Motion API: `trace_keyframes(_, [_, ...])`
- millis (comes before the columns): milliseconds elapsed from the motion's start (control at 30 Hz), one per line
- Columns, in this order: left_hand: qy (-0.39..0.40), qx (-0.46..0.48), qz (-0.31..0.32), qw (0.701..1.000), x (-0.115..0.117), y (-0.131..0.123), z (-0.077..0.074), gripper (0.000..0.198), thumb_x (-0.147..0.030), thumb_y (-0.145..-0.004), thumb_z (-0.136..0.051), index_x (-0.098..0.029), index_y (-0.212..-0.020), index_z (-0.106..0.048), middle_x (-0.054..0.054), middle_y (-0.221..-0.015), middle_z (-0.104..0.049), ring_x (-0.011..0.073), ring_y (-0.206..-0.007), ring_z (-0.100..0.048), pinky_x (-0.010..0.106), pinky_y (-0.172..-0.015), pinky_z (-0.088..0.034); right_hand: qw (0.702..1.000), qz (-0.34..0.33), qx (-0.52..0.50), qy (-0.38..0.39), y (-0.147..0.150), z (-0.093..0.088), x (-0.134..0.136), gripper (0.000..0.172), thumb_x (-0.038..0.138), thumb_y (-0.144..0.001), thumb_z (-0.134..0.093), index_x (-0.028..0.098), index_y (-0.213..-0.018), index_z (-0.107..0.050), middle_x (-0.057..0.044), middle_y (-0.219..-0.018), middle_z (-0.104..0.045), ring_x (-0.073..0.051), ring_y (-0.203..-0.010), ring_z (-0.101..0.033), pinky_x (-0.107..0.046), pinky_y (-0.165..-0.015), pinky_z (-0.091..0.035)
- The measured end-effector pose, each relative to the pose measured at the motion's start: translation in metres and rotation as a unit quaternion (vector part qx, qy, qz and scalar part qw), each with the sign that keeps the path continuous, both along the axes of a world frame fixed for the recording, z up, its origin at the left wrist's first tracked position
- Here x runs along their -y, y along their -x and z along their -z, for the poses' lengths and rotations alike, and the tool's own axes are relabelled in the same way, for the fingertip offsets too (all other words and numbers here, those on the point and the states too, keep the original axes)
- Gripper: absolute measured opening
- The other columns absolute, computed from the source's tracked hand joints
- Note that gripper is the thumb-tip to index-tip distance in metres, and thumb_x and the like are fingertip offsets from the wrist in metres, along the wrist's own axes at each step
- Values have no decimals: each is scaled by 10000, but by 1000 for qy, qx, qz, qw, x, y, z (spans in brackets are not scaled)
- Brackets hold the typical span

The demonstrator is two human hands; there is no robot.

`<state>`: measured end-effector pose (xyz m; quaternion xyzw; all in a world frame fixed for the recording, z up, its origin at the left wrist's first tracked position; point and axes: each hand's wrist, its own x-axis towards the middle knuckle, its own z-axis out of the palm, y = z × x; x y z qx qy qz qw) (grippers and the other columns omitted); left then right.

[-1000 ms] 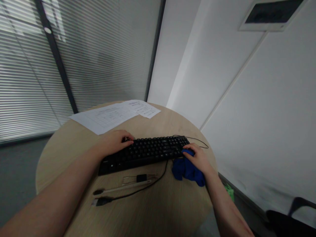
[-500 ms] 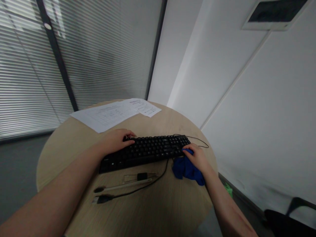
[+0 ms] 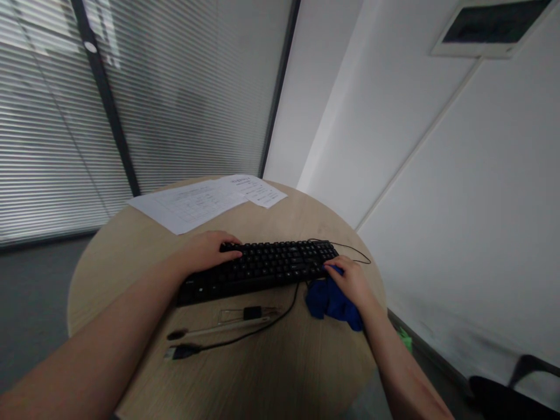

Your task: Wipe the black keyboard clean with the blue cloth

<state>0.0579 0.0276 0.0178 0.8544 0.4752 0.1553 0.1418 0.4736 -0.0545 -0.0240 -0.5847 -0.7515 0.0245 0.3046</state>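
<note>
One keyboard [image 3: 275,263] is gripped by the left hand [image 3: 212,252], presumably against sliding, while a cloth [image 3: 329,300] is pinched at its right end by the right hand [image 3: 350,278].

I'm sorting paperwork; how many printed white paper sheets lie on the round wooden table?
2 visible: the left printed white paper sheet lies beyond the left hand; the right printed white paper sheet adjoins it. Others may be hidden underneath.

From mid-view, papers [image 3: 205,200] lie at nine o'clock, blinds [image 3: 179,111] at ten, a wall panel [image 3: 492,28] at two, a chair [image 3: 510,398] at four.
</note>
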Motion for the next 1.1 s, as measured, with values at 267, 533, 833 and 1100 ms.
trace_keyframes(267, [0,-13,-9,1000,-1,0,-1,503,-582,-853,-537,-252,-1175,-737,82,-1183,-742,295,-1108,-656,400,-984,-478,998,-10,54,29,4,-7,4,229,334,-972,-562,194,-955,-742,-55,-1010,-669,-146,-970,-613,-280,-905,-475])
trace_keyframes(533, [2,-8,-12,1000,1,0,-1,499,-589,-852,-548,-249,-1163,-739,89,-1179,-741,300,-1094,-658,409,-970,-485,1000,-7,12,-16,9,-7,6,273,376,-983,-533,191,-981,-733,-66,-1031,-674,-151,-975,-625,-293,-915,-500])
trace_keyframes(833, [5,-9,-13,1000,1,-1,-2,477,-565,-858,-548,-250,-1162,-738,87,-1192,-739,295,-1106,-658,407,-982,-473,996,-37,72,22,19,-7,6,210,292,-973,-524,180,-1002,-699,-68,-1026,-643,-159,-1008,-578,-298,-929,-459])
trace_keyframes(1100, [2,-1,-13,1000,3,-1,-2,465,-576,-849,-559,-270,-1144,-745,71,-1171,-748,284,-1094,-660,378,-980,-473,996,-49,70,27,16,-10,11,176,233,-957,-534,182,-953,-702,-56,-989,-632,-153,-979,-571,-283,-893,-447])
